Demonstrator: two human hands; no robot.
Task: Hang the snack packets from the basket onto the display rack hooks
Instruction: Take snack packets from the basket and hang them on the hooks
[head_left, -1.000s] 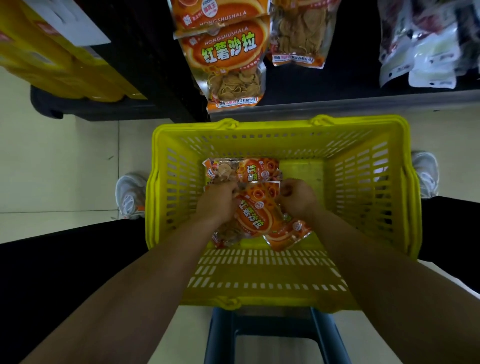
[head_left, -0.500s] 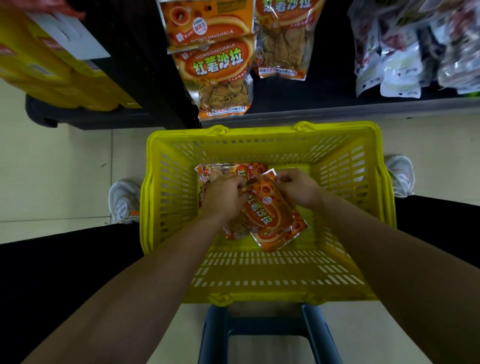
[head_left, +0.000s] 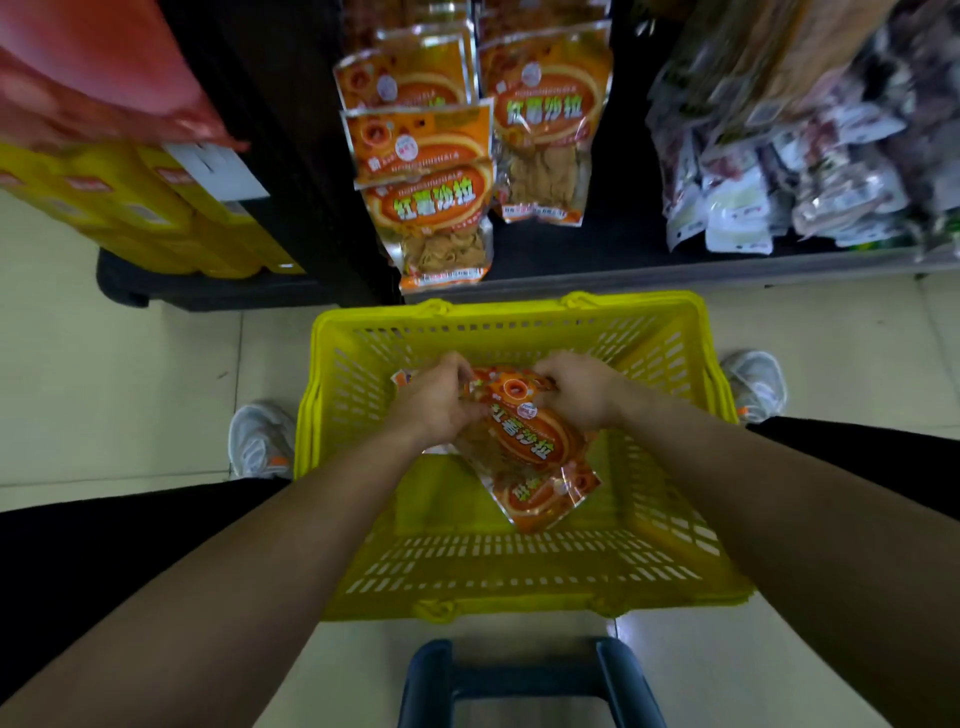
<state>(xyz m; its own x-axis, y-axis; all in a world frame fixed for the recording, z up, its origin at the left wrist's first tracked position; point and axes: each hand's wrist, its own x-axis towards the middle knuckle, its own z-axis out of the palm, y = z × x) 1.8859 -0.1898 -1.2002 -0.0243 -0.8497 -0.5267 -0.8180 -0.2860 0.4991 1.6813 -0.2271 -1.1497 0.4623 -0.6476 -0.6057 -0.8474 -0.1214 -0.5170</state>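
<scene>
Gripping one snack packet (head_left: 524, 441) by its top edge, left hand (head_left: 436, 405) and right hand (head_left: 576, 395) curled round it, I have it inside the basket (head_left: 675, 332), not yet hung, while several hung packets (head_left: 431, 208) fill the display rack (head_left: 623, 171) beyond the basket.

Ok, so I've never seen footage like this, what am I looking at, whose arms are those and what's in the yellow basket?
No machine here: a person wears a wide-angle camera on the head, so this one picture looks down along their own bare arms. The left hand and right hand both grip orange snack packets by their top edge, inside the yellow basket. A dark blue frame shows under its near edge, with the person's shoes either side. Beyond it, matching packets hang on the display rack.
</scene>
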